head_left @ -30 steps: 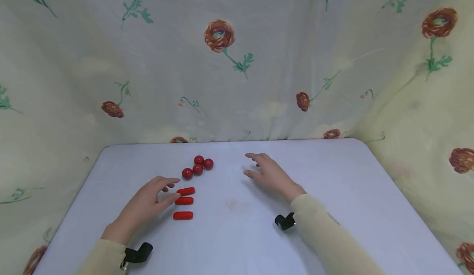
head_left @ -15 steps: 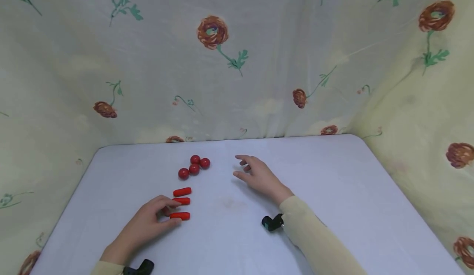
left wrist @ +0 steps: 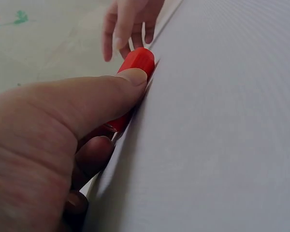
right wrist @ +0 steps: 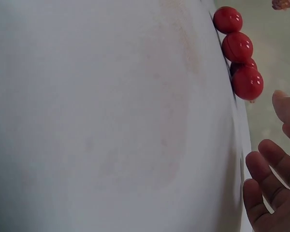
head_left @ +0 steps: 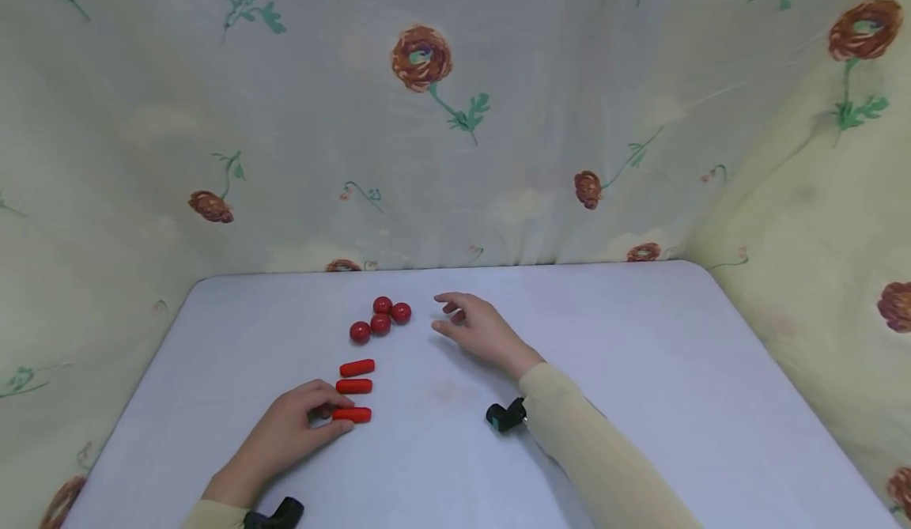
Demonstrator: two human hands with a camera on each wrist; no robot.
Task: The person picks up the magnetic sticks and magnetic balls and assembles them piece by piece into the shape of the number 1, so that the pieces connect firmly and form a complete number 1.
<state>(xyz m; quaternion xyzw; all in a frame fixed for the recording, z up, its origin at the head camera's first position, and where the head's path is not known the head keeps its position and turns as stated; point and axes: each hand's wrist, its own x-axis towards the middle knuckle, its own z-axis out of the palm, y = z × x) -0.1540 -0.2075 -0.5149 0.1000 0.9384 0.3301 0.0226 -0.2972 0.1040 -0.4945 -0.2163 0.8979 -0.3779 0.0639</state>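
With thumb and fingers, my left hand (head_left: 295,418) pinches the nearest of three short red cylinders (head_left: 358,415). Close up in the left wrist view, the thumb lies along this red cylinder (left wrist: 139,60), low at the white surface. The middle red cylinder (head_left: 354,386) and the far one (head_left: 357,368) lie beyond it, all roughly parallel. My right hand (head_left: 480,331) hovers over the table with fingers relaxed, holding nothing. Left of it sit several glossy dark red balls (head_left: 380,324), grouped together. The right wrist view shows these balls (right wrist: 238,47) beyond my fingertips.
A white table (head_left: 612,323) with rounded far corners carries everything. Behind it and at the sides hangs a pale curtain (head_left: 512,118) with printed flowers. A black wrist camera (head_left: 507,416) sticks out near my right sleeve, another (head_left: 277,515) near my left.
My left hand has come down toward the near edge, from beside the far cylinders to the nearest one, and grips it. My right hand has shifted left, closer to the balls.
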